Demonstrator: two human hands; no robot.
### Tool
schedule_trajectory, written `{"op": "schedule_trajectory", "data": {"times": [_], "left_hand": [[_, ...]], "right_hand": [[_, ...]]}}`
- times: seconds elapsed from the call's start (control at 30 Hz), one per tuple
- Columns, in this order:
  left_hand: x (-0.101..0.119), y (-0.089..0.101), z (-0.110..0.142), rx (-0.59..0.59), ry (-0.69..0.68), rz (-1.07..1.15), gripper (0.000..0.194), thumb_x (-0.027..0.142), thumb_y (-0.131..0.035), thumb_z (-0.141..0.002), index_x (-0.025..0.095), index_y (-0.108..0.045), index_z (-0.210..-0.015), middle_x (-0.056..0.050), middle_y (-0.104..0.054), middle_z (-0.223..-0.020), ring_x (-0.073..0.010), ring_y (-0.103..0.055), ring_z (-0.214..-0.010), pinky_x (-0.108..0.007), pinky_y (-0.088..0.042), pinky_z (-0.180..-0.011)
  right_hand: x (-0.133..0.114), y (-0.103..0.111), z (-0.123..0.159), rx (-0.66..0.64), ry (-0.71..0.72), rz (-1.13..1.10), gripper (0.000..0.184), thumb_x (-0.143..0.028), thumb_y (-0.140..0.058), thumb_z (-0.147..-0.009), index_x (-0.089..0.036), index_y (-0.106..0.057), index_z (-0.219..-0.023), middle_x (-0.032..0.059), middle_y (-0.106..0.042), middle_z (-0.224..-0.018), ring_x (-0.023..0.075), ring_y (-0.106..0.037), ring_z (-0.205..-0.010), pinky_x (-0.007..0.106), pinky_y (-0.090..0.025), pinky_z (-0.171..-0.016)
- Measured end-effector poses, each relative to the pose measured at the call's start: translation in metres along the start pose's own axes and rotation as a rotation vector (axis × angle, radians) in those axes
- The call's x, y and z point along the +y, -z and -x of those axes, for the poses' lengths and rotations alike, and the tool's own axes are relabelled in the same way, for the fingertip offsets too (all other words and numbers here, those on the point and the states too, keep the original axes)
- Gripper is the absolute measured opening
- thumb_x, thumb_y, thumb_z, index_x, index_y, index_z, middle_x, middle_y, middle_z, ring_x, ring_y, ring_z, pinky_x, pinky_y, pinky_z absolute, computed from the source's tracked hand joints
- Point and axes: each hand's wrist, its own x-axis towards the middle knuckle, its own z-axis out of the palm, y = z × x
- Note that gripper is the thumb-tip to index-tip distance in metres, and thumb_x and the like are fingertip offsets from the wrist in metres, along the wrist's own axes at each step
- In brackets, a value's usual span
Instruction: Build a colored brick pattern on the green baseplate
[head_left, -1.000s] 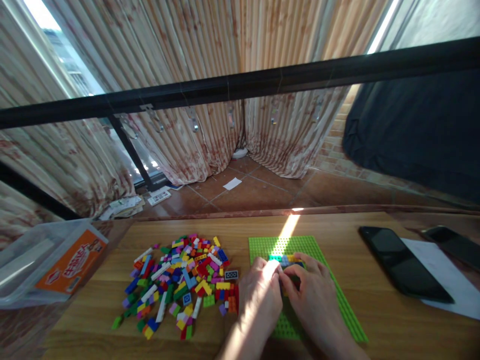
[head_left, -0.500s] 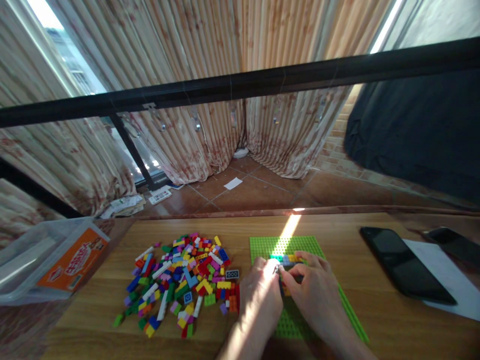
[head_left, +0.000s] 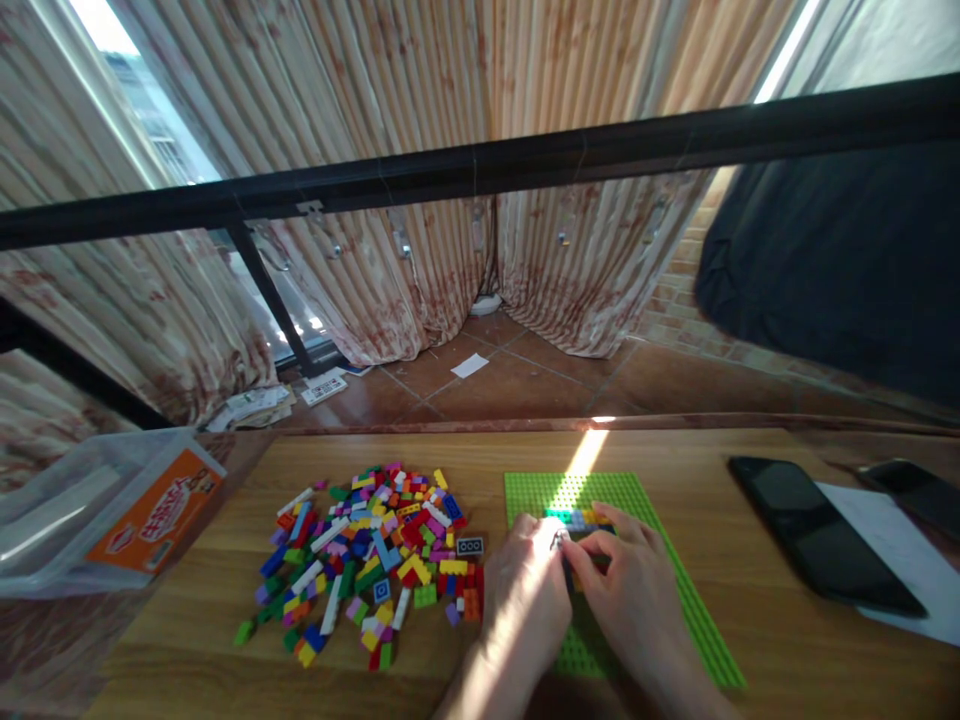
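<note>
On the green plate (head_left: 529, 488), right of centre on the wooden surface (head_left: 697, 500): both hands at work over a low row of bricks (head_left: 577, 519). Visible part of row runs teal, light blue, then yellow toward the right. Its near side is covered by the hands; a bit of orange or yellow shows in the gap between them, shape not readable.

Left hand (head_left: 525, 590): fingers bent and held close together, tips turned inward and partly out of sight behind the knuckles. Right hand (head_left: 637, 590): thumb and index curved, narrow opening between them, thumb tip meeting the left fingertips; other fingers reach to the right end of the row. Something small and greyish at the meeting point; too small and glare-washed to identify. Cannot tell which hand grips it, or whether either does.

Sun stripe crosses plate and left hand, bleaching detail. Both forearms cut by lower edge.

Left of plate: loose pile (head_left: 375, 560) of mixed bricks, many overlapping, lower ones hidden. Far left: clear tub (head_left: 75, 490), cut off by frame. Right: black tablet (head_left: 817, 530) partly over white paper (head_left: 904, 610).
</note>
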Motion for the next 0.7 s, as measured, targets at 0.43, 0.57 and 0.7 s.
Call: {"op": "schedule_trajectory", "data": {"times": [0.43,0.57,0.7], "left_hand": [[-0.0012,0.0022,0.0005,-0.015,-0.009,0.02,0.022,0.018,-0.042,-0.088,0.023,-0.061,-0.097,-0.002,-0.062,-0.095,-0.0151,-0.058,-0.083,-0.023,-0.038,-0.069],[-0.0012,0.0022,-0.0004,-0.025,0.002,0.02,0.024,0.02,-0.039,-0.089,0.023,-0.061,-0.097,-0.003,-0.062,-0.095,-0.0153,-0.059,-0.083,-0.023,-0.038,-0.069],[-0.0014,0.0024,0.0001,-0.023,0.005,0.035,0.026,0.021,-0.038,-0.091,0.022,-0.062,-0.099,-0.004,-0.062,-0.094,-0.0159,-0.059,-0.083,-0.024,-0.039,-0.07]], "right_hand": [[0.0088,0.0001,-0.0033,-0.03,0.055,-0.028,0.028,-0.035,-0.056,-0.082,-0.023,-0.072,-0.062,0.0098,-0.062,-0.117,0.0279,-0.055,-0.101,0.043,-0.044,-0.086],[0.0082,-0.0023,-0.0009,-0.021,0.058,-0.016,0.028,-0.035,-0.058,-0.08,-0.022,-0.07,-0.058,0.0096,-0.061,-0.119,0.0289,-0.054,-0.102,0.044,-0.043,-0.087],[0.0072,-0.0014,0.0001,-0.027,0.068,-0.014,0.025,-0.034,-0.058,-0.08,-0.023,-0.07,-0.06,0.0092,-0.061,-0.119,0.0288,-0.053,-0.103,0.044,-0.043,-0.086]]}}
